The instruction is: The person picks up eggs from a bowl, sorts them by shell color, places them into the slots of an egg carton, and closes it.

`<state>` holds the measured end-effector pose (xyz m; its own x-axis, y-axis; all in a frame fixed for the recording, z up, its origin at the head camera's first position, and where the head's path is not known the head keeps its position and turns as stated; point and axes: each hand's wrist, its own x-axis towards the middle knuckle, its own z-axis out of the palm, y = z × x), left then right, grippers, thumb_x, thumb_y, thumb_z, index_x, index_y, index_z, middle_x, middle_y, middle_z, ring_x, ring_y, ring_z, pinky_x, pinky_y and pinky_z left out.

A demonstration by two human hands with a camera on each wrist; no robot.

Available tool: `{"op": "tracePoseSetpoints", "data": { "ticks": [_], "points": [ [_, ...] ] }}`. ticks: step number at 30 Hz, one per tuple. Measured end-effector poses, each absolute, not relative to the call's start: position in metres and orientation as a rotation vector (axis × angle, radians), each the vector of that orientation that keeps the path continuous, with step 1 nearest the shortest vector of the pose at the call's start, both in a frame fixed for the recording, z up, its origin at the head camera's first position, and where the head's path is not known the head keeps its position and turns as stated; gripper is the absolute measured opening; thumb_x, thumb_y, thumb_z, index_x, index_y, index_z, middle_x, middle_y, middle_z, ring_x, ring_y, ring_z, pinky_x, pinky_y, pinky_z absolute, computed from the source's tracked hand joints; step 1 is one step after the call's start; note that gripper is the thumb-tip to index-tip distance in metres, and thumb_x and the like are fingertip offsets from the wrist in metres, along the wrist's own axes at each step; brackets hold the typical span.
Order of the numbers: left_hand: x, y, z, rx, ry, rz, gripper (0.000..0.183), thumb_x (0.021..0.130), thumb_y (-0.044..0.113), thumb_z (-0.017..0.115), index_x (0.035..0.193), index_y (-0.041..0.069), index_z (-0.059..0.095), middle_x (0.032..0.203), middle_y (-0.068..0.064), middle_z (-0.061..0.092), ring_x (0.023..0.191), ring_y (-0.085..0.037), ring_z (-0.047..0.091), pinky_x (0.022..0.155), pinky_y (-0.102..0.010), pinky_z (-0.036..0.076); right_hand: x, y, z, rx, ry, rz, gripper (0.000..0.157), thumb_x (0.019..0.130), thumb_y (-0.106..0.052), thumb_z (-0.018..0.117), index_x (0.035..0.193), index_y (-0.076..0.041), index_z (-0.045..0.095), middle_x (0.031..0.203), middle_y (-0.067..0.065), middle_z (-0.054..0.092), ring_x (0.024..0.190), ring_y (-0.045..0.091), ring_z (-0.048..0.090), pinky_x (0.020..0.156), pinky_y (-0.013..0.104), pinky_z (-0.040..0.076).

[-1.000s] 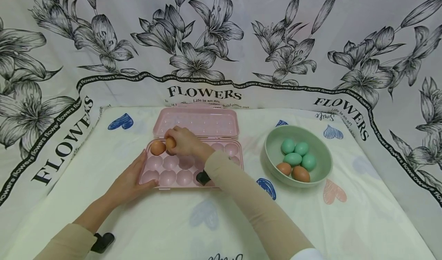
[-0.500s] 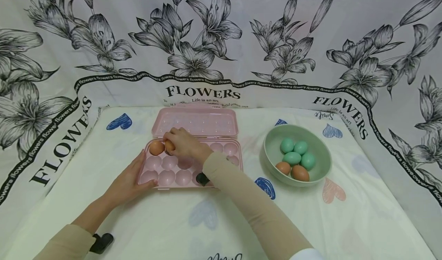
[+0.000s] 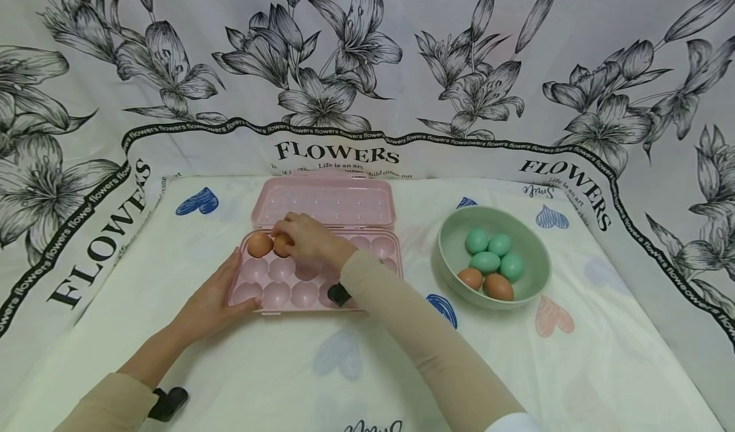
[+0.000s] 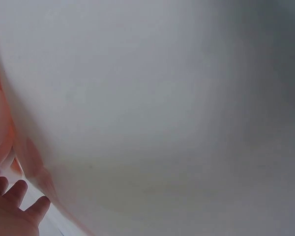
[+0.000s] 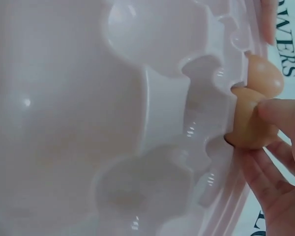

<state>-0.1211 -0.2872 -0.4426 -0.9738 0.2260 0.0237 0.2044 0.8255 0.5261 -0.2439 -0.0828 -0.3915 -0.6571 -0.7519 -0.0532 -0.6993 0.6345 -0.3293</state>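
One brown egg at the far-left corner of the pink egg carton; second brown egg just beside it in the same row, pinched by thumb and curled fingers of right hand. Left hand spread, touching carton's left side. Likely best: brace carton, confirm seating, ease fingers off without nudging neighbour.

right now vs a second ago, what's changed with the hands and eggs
The right hand has moved slightly down, lowering its brown egg into the far row of the pink carton, beside the neighbouring egg. It still grips that egg; nothing was let go. The left hand at the carton's left end and the green bowl with its six eggs stayed put.
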Motion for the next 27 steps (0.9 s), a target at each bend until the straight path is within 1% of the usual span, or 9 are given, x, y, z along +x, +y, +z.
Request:
{"op": "tracePoseSetpoints", "data": {
  "ticks": [5,10,12,14,20,24,27],
  "points": [
    [-0.121,-0.287,-0.441,0.363,2.963,0.859,0.108,0.077,0.050,0.068,0.148,0.005,0.001,0.152,-0.022,0.012,0.135,-0.044,0.020,0.101,-0.063,0.027,-0.244,-0.077,-0.387,-1.160,2.623,-0.452,0.037,0.092,-0.024,0.055,0.129,-0.023,0.051,0.115,-0.006,0.050,0.103,0.008,0.050,0.095,0.019,0.040],
    [-0.121,-0.286,-0.441,0.362,2.965,0.869,0.107,0.077,0.049,0.069,0.148,0.005,0.001,0.152,-0.022,0.013,0.135,-0.044,0.020,0.101,-0.062,0.027,-0.246,-0.067,-0.376,-1.303,2.617,-0.375,0.038,0.089,-0.023,0.058,0.126,-0.018,0.054,0.111,0.000,0.054,0.095,0.010,0.052,0.084,0.021,0.044],
    [-0.121,-0.285,-0.441,0.353,2.955,0.870,0.107,0.077,0.050,0.068,0.148,0.006,0.001,0.152,-0.022,0.012,0.136,-0.044,0.019,0.101,-0.062,0.027,-0.247,-0.061,-0.372,-1.340,2.602,-0.371,0.037,0.088,-0.021,0.058,0.124,-0.015,0.055,0.111,0.003,0.056,0.094,0.011,0.053,0.083,0.022,0.046],
    [-0.120,-0.284,-0.442,0.342,2.946,0.865,0.107,0.077,0.052,0.067,0.148,0.006,0.001,0.152,-0.022,0.011,0.136,-0.044,0.019,0.101,-0.063,0.027,-0.248,-0.054,-0.368,-1.355,2.583,-0.383,0.036,0.088,-0.021,0.057,0.124,-0.015,0.056,0.113,0.004,0.057,0.097,0.012,0.054,0.086,0.023,0.045],
    [-0.121,-0.284,-0.441,0.330,2.941,0.855,0.108,0.077,0.053,0.066,0.148,0.008,-0.001,0.152,-0.021,0.011,0.136,-0.044,0.018,0.102,-0.062,0.026,-0.251,-0.029,-0.356,-1.338,2.548,-0.447,0.036,0.089,-0.025,0.057,0.124,-0.016,0.055,0.119,0.002,0.056,0.110,0.016,0.053,0.095,0.027,0.042],
    [-0.121,-0.285,-0.442,0.327,2.940,0.837,0.108,0.077,0.054,0.065,0.148,0.008,-0.002,0.153,-0.021,0.010,0.136,-0.044,0.018,0.102,-0.063,0.026,-0.252,-0.012,-0.345,-1.364,2.548,-0.480,0.035,0.090,-0.023,0.056,0.124,-0.014,0.056,0.121,0.000,0.056,0.112,0.017,0.054,0.096,0.026,0.043],
    [-0.122,-0.285,-0.442,0.322,2.941,0.830,0.108,0.077,0.055,0.065,0.148,0.009,-0.002,0.153,-0.020,0.010,0.136,-0.044,0.018,0.102,-0.063,0.026,-0.254,0.002,-0.336,-1.393,2.552,-0.514,0.034,0.090,-0.021,0.056,0.124,-0.013,0.056,0.123,0.000,0.056,0.111,0.016,0.056,0.093,0.024,0.045]
  ]
}}
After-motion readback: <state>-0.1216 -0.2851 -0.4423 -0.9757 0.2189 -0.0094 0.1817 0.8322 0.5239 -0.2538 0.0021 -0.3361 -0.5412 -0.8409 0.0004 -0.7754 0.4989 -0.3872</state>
